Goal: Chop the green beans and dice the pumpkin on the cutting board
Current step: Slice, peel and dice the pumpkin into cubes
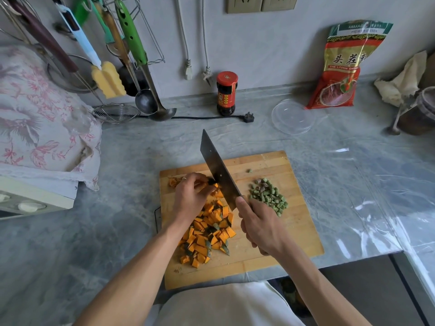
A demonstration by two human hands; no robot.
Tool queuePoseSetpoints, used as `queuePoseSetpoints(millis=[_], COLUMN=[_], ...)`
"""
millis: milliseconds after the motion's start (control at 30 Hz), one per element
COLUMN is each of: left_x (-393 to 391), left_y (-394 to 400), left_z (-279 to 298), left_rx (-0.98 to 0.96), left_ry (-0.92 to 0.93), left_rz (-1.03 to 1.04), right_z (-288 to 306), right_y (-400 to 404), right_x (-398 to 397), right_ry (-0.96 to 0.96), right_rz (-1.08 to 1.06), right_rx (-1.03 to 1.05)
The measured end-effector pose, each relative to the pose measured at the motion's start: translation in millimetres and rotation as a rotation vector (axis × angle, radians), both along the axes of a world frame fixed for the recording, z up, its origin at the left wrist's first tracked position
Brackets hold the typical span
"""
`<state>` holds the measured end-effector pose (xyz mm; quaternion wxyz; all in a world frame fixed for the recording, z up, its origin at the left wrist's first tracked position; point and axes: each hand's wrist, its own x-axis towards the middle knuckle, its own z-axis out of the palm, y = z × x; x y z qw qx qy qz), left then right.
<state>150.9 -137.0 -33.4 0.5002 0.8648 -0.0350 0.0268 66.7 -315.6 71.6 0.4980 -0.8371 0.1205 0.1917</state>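
Observation:
A wooden cutting board (270, 165) lies on the grey counter in front of me. A pile of diced orange pumpkin (207, 236) with green skin covers its left middle. A heap of chopped green beans (268, 196) sits to the right. My left hand (190, 196) curls over an uncut pumpkin piece (173, 182) at the board's far left, holding it down. My right hand (259, 228) grips the handle of a dark cleaver (217, 171), whose blade stands edge-down against the pumpkin beside my left fingers.
A red-lidded sauce jar (226, 92) and a black plug cable (248, 117) lie behind the board. A clear plastic lid (293, 117) and a red packet (341, 67) stand at back right. Ladles and utensils (143, 85) hang at back left by a cloth-covered appliance (37, 118).

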Motion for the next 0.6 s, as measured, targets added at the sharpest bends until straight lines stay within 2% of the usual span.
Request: queuePoseSetpoints(millis=[267, 600], left_x=[0.7, -15.2], left_y=[-3.2, 2.9], left_z=[-0.5, -1.5], left_rx=[-0.048, 0.146], left_ry=[0.104, -0.109], left_rz=[0.009, -0.079], right_z=[5.9, 1.6], right_y=[0.7, 3.1], right_x=[-4.9, -8.4], right_ry=[-0.001, 0.007], right_rz=[0.029, 0.035], right_rx=[-0.047, -0.068])
